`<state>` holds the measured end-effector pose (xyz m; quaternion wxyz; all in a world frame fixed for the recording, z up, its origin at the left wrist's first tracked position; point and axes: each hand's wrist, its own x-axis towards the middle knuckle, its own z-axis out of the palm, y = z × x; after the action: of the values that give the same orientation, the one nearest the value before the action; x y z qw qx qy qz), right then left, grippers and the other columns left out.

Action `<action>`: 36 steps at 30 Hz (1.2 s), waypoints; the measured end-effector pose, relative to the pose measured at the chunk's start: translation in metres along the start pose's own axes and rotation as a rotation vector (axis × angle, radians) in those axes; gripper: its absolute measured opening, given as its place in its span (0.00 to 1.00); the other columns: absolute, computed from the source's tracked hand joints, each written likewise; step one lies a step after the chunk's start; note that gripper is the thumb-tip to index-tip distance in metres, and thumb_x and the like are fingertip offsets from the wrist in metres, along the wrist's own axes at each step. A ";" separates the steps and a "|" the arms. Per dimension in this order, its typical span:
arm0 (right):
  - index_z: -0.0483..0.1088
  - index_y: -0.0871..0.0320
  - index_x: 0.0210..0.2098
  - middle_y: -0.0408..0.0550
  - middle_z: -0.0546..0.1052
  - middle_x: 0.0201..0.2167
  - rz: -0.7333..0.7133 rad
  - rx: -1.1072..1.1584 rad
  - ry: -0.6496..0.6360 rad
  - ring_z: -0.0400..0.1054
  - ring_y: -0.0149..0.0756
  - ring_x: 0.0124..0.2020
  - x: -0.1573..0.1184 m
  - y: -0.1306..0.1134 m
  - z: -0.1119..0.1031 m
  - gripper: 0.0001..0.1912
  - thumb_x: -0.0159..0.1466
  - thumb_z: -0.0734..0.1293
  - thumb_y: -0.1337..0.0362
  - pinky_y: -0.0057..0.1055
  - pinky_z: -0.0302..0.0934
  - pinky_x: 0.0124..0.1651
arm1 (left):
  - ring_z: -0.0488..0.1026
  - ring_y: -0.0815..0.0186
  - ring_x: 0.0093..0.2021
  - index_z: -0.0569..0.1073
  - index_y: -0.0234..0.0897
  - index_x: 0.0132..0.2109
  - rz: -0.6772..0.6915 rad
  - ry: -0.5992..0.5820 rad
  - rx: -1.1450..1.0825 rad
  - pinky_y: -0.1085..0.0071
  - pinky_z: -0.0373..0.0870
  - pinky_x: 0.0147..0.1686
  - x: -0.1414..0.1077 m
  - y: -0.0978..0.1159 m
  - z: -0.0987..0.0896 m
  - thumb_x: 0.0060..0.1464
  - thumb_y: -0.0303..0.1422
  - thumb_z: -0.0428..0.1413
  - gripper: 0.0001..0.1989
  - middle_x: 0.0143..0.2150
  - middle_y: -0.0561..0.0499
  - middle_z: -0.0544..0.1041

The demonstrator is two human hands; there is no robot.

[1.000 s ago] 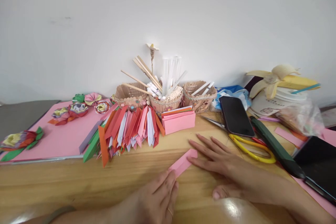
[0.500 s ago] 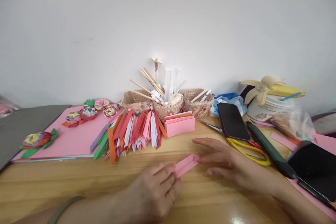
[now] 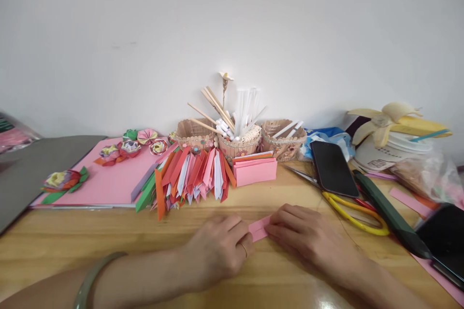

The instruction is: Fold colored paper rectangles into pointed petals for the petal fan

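The left forearm (image 3: 152, 270) slanted in from the lower left, a bangle (image 3: 89, 277) round the wrist, and the left hand (image 3: 225, 245) lay back upward with its fingers curled, its grip clamped on one end of a strip of pink paper (image 3: 258, 229). The right hand (image 3: 306, 232) (knuckles raised, wrist low) angled in from the other side, its grip drawn together on the opposite end. Only the strip's middle showed between the hands, over the worktop (image 3: 282, 282), left of the yellow-handled scissors (image 3: 327, 197).
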<state>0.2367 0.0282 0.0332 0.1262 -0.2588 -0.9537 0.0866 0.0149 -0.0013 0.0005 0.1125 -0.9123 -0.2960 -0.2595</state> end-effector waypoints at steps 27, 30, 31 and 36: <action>0.65 0.57 0.35 0.49 0.71 0.32 0.328 0.185 0.076 0.65 0.38 0.34 0.013 0.000 0.026 0.09 0.67 0.56 0.68 0.35 0.62 0.35 | 0.66 0.64 0.37 0.72 0.41 0.46 -0.262 -0.209 -0.139 0.73 0.65 0.30 0.008 -0.002 -0.001 0.59 0.26 0.55 0.09 0.36 0.53 0.69; 0.65 0.57 0.34 0.49 0.71 0.33 0.347 0.167 0.071 0.64 0.40 0.35 0.013 0.000 0.023 0.07 0.67 0.57 0.68 0.37 0.60 0.37 | 0.65 0.65 0.35 0.72 0.38 0.44 -0.208 -0.197 -0.086 0.74 0.64 0.28 0.007 -0.004 0.000 0.62 0.29 0.52 0.06 0.33 0.53 0.68; 0.64 0.57 0.34 0.49 0.71 0.34 0.359 0.161 0.070 0.64 0.41 0.36 0.013 0.000 0.022 0.06 0.66 0.58 0.68 0.38 0.58 0.37 | 0.65 0.65 0.35 0.72 0.37 0.44 -0.192 -0.199 -0.067 0.73 0.65 0.28 0.007 -0.004 0.000 0.63 0.30 0.52 0.06 0.33 0.53 0.68; 0.63 0.56 0.32 0.47 0.71 0.33 0.406 0.167 0.054 0.62 0.40 0.35 0.013 0.005 0.017 0.04 0.65 0.62 0.69 0.37 0.54 0.37 | 0.65 0.62 0.33 0.72 0.33 0.40 -0.120 -0.212 0.038 0.70 0.66 0.26 0.003 -0.002 0.001 0.62 0.27 0.51 0.05 0.32 0.50 0.69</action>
<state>0.2234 0.0369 0.0186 0.1528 -0.4365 -0.8677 0.1821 0.0159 0.0021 0.0017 0.0823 -0.9130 -0.3652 -0.1620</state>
